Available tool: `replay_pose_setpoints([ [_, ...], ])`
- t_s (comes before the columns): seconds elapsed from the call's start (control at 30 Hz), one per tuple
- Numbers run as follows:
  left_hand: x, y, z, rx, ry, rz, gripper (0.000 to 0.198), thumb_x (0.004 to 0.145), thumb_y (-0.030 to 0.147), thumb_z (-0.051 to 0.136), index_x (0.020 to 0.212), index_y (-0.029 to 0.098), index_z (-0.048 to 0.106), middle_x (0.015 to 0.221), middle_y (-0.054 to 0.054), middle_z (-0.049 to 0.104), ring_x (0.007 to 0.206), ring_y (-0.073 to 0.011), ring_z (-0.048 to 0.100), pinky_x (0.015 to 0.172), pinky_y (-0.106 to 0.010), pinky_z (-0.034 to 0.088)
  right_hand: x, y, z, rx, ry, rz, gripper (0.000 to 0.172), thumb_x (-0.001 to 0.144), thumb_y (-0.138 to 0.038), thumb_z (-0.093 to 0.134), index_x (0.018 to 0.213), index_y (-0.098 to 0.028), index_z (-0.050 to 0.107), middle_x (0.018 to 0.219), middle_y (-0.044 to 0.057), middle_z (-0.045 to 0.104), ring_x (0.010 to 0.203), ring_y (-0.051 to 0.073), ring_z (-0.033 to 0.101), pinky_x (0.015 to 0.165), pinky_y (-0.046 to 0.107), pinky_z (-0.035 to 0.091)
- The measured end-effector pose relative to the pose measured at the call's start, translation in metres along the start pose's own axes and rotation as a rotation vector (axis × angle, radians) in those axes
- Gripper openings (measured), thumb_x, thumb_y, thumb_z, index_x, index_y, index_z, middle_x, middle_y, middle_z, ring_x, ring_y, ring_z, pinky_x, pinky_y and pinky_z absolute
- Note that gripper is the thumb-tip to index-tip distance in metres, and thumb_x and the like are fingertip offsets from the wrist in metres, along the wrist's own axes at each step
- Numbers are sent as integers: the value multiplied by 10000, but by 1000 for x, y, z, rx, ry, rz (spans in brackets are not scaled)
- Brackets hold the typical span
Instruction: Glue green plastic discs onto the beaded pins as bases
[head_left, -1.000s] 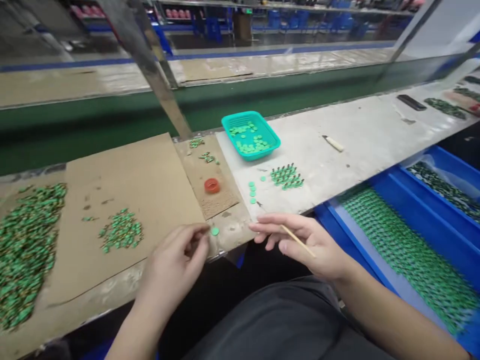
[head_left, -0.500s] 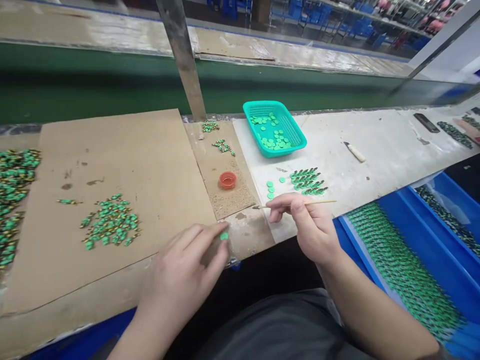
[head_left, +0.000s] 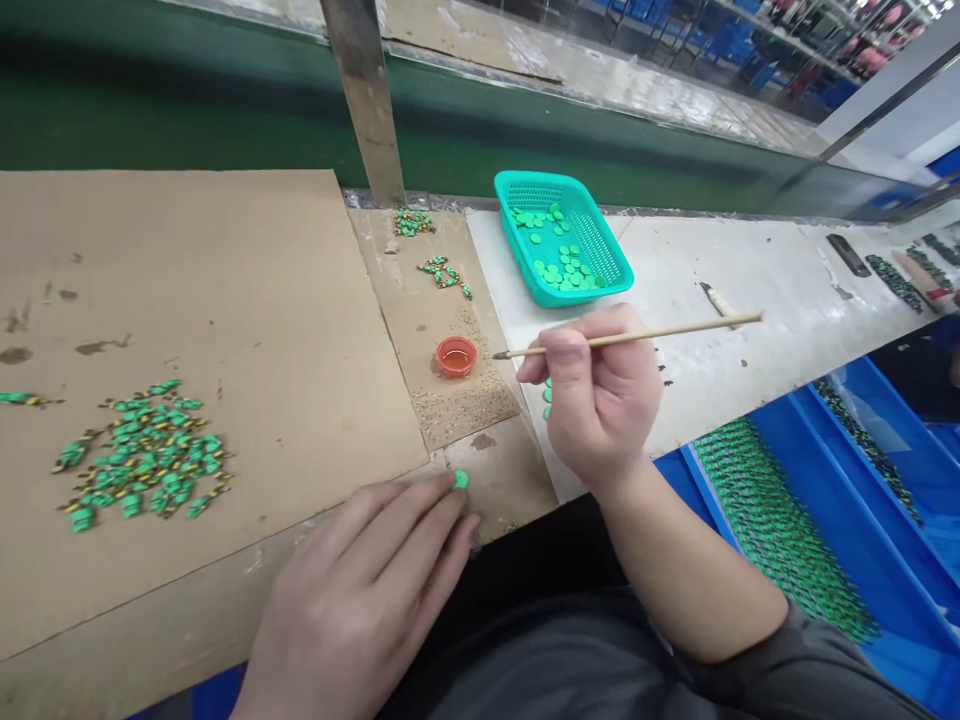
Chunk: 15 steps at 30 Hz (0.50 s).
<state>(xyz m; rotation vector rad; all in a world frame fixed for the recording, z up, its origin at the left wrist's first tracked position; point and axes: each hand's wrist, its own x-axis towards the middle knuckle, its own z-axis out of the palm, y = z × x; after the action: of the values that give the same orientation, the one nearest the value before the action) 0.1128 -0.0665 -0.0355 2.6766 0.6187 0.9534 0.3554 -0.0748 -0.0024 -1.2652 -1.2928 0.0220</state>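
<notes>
Between the fingertips of my left hand point(head_left: 360, 580), low at the table's front edge, shows a green disc point(head_left: 460, 480). My right hand point(head_left: 604, 390) is closed on a thin wooden brush point(head_left: 660, 332), its dark tip pointing left near a small red cup point(head_left: 456, 357) of liquid. Several green discs point(head_left: 547, 396) lie partly hidden behind the right hand. A teal basket point(head_left: 551, 296) holding more green discs stands behind it. On the cardboard point(head_left: 285, 330) at left lies a pile of small green and yellow pieces point(head_left: 154, 450).
Two small groups of green and yellow pieces point(head_left: 442, 272) lie behind the red cup. A knife point(head_left: 718, 300) rests on the white surface point(head_left: 795, 290). Blue bins point(head_left: 892, 600) with green items stand at the right. A metal post point(head_left: 371, 110) rises at the back.
My right hand has risen with the brush, whose tip is now nearer the red cup. My left fingers have come closer together around the disc. The view has shifted.
</notes>
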Motion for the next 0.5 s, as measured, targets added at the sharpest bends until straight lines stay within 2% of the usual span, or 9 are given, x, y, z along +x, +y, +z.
replay_pose_setpoints([
  [0.13,-5,-3,5,64,-38,75,210,1101,152,693,1284,187,789,1316,-41,880,1080,-238,830,987,-448,626,9,10,13,-167,-93,-78,291,1231,-451,583,1003,-284,652,826,-32,731,707,130,716,716,312,587],
  [0.27,-15,-5,12,99,-47,80,249,1104,140,666,1314,161,800,1352,-57,872,1105,-268,830,984,-502,625,13,18,17,-186,-171,-86,322,1232,-416,588,949,-272,639,813,-38,706,722,120,696,738,299,569],
  [0.37,-21,-7,15,131,-46,120,229,1081,140,672,1226,207,835,1412,-54,850,1122,-285,818,933,-503,638,12,20,20,-191,-234,-64,347,1234,-414,584,924,-263,626,817,-32,708,731,121,699,741,298,566],
  [0.5,-27,-9,18,130,2,81,235,1043,156,707,1201,255,850,1454,-30,832,1093,-283,797,904,-490,638,12,20,23,-196,-273,-63,356,1233,-387,579,903,-260,620,824,-25,725,732,120,691,755,293,578],
])
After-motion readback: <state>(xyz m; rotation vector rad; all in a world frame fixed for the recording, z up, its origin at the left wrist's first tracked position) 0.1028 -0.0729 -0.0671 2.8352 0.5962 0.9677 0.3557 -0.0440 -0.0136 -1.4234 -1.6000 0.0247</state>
